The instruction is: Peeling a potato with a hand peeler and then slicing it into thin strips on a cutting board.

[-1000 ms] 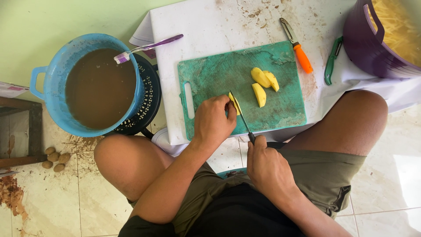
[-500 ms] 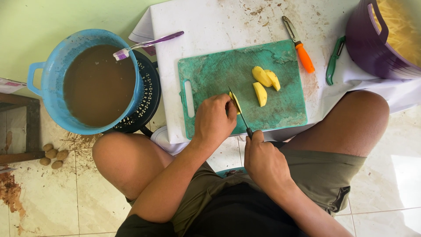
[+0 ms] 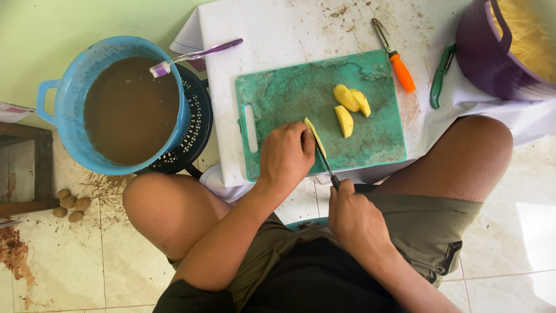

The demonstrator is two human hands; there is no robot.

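Note:
My left hand [image 3: 285, 157] presses a yellow potato piece [image 3: 313, 134] down on the green cutting board [image 3: 289, 93], near its front edge. My right hand [image 3: 356, 219] grips a dark-handled knife [image 3: 325, 163] whose blade runs along the right side of that piece. Three cut yellow potato wedges [image 3: 349, 106] lie together in the middle of the board, apart from both hands.
An orange-handled peeler [image 3: 394, 55] and a green peeler [image 3: 441, 76] lie on the white table [image 3: 272, 35]. A purple tub [image 3: 492, 52] stands at the right. A blue basin of brown water [image 3: 116, 104] with a purple toothbrush [image 3: 194, 57] sits left, several small potatoes [image 3: 69, 206] on the floor.
The view has shifted slightly. Both hands stay at the board's front edge, the knife still against the potato piece.

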